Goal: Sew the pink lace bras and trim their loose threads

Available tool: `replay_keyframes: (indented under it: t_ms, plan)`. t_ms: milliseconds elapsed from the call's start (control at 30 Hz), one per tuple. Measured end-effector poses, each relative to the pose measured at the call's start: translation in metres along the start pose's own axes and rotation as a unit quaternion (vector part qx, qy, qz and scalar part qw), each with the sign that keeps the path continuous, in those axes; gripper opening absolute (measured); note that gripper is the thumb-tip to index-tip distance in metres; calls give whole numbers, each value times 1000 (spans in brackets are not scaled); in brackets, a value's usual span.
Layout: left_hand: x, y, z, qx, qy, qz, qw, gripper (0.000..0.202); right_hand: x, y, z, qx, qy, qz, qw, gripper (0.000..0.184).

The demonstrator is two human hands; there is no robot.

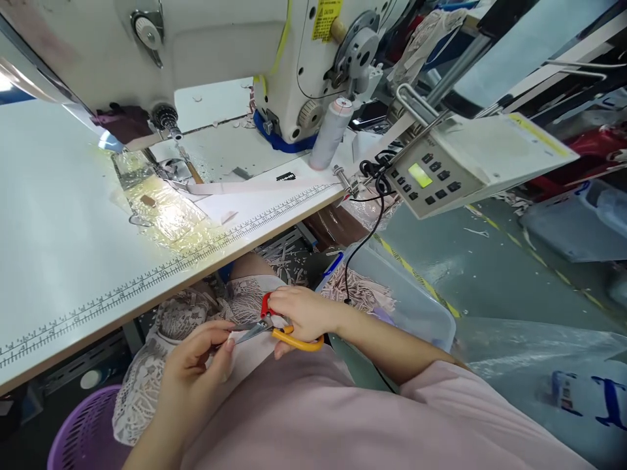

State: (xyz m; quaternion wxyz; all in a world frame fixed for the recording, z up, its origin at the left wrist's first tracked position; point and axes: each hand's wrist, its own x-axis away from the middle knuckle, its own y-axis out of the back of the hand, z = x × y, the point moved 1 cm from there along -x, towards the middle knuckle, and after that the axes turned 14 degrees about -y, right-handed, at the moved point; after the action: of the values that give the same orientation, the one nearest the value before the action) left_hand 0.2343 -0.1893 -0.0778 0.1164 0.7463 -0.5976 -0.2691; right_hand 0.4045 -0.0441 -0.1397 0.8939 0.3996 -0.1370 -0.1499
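Note:
My right hand (306,313) is closed around scissors (255,330) with one red and one orange handle loop. The scissor blades are parted and point left, towards my left fingertips. My left hand (189,365) pinches the edge of a pale fabric piece (249,358), right where the blade tips are. That fabric hangs down over my lap. Beside and behind the left hand, white lace fabric (137,385) lies across my legs, below the table edge. The exact spot between the left fingertips is partly hidden by the fingers.
A sewing machine (230,49) stands on the white table (59,215), whose edge carries a printed ruler. A thread cone (332,134) and a control box (435,170) are at the right. Below are a clear bin (426,307) with fabric strips and a purple basket (88,431).

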Motion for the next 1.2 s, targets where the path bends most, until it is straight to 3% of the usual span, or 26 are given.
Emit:
replay_keyframes:
  t_ms: [367,533,667,800,967,1200]
  plan:
    - [-2,-2,-2,27,30,-47,998,13,6,0,11,33,-37,29,998,42]
    - [-3,-2,-4,29,27,-54,998,13,7,-1,10,35,-41,23,998,53]
    - [-2,-2,-5,21,30,-62,997,13,8,-6,6,38,-41,10,998,50]
    - [0,0,-4,38,44,-61,996,12,8,-7,2,-12,-65,-2,998,50]
    - [6,7,0,66,89,-51,993,11,4,7,2,-89,-85,-29,992,57]
    - [9,7,-3,82,102,-73,989,10,4,19,12,31,-57,48,997,38]
